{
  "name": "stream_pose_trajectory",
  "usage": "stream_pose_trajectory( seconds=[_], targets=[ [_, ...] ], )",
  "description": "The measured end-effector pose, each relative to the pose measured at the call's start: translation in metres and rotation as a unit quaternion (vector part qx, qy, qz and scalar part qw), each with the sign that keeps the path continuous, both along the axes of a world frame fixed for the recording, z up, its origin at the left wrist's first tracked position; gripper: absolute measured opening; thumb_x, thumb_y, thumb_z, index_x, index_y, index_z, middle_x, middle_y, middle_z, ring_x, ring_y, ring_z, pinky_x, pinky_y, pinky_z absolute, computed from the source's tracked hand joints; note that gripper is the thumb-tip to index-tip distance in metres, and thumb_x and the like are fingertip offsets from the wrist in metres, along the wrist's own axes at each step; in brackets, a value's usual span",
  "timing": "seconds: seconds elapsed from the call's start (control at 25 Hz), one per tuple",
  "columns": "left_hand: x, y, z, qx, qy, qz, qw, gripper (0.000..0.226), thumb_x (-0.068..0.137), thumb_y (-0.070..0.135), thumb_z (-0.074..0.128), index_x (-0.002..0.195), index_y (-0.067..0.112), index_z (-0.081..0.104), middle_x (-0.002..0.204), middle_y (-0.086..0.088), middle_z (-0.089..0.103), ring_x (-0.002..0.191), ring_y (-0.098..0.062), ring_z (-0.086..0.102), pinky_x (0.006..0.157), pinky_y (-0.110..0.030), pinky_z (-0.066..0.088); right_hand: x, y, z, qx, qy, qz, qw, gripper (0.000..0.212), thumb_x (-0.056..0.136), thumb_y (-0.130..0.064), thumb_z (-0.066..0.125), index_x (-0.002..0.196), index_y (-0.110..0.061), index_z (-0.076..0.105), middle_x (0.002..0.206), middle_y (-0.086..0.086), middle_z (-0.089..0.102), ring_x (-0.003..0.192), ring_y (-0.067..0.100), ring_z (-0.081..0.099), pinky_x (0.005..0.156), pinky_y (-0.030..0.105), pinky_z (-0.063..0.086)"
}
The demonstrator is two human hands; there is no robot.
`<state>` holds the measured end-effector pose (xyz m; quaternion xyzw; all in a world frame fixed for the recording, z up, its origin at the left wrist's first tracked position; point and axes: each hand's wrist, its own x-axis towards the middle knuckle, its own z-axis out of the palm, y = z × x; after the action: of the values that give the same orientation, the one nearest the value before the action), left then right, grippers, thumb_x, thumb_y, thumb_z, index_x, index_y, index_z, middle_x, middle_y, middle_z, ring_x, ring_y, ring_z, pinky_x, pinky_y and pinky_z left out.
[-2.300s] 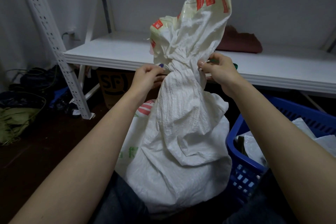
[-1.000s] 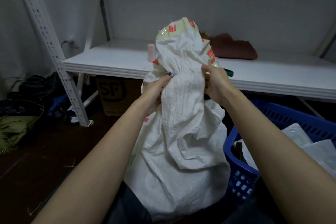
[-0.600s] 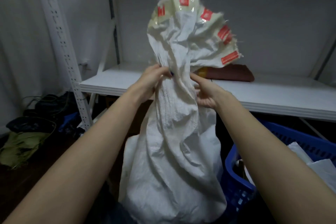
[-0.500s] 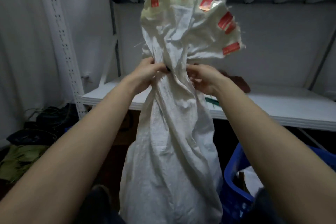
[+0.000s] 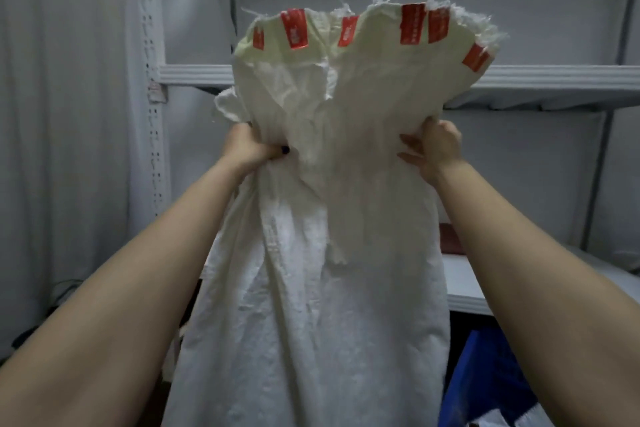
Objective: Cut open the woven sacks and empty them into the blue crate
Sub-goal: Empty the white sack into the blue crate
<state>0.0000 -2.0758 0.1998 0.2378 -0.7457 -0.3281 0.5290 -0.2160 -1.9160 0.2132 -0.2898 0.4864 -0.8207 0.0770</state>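
The left hand (image 5: pixel 250 149) and right hand (image 5: pixel 435 153) grip the woven sack (image 5: pixel 311 288) before white shelving (image 5: pixel 554 80); the blue crate (image 5: pixel 485 374) sits at five o'clock.

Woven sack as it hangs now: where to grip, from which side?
Likely just under the flared, taped top of the woven sack, coming in from each side edge, where the left hand and right hand grip it. The fabric bunches into folds there; lower down it hangs broad and flat.
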Motion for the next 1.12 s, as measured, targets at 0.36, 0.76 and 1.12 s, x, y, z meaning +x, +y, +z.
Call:
stream_pose_trajectory(
  seconds=[0.36,0.76,1.12],
  targets=[
    [0.019,-0.015,-0.064,0.116,-0.05,0.112,0.986,0.066,0.073,0.048,0.074,0.115,-0.001,0.059,0.119,-0.015,0.062,0.109,-0.032,0.058,0.091,-0.036,0.048,-0.023,-0.002,-0.048,0.12,0.029,-0.103,0.987,0.02,0.088,-0.019,0.061,0.09,-0.013,0.042,0.096,0.011,0.054,0.072,0.02,0.055,0.067,0.042,0.056],
    [0.02,-0.029,-0.084,0.201,-0.056,-0.003,0.978,0.1,0.069,0.072,0.06,0.136,0.0,0.041,0.139,-0.01,0.043,0.121,-0.027,0.046,0.098,-0.036,0.039,-0.054,0.007,-0.084,0.21,0.056,-0.235,0.947,0.034,0.078,-0.031,0.068,0.052,-0.016,0.052,0.073,0.015,0.067,0.071,0.031,0.065,0.072,0.031,0.056],
    [-0.01,-0.063,-0.146,0.16,-0.102,0.105,0.976,0.104,0.083,0.057,0.055,0.144,-0.009,0.003,0.153,-0.02,0.017,0.14,-0.036,0.022,0.113,-0.037,0.023,-0.045,-0.007,-0.146,0.323,0.192,-0.143,0.916,0.05,0.086,-0.038,0.063,0.119,-0.002,0.05,0.121,0.013,0.056,0.112,0.029,0.053,0.091,0.034,0.044]
  ],
)
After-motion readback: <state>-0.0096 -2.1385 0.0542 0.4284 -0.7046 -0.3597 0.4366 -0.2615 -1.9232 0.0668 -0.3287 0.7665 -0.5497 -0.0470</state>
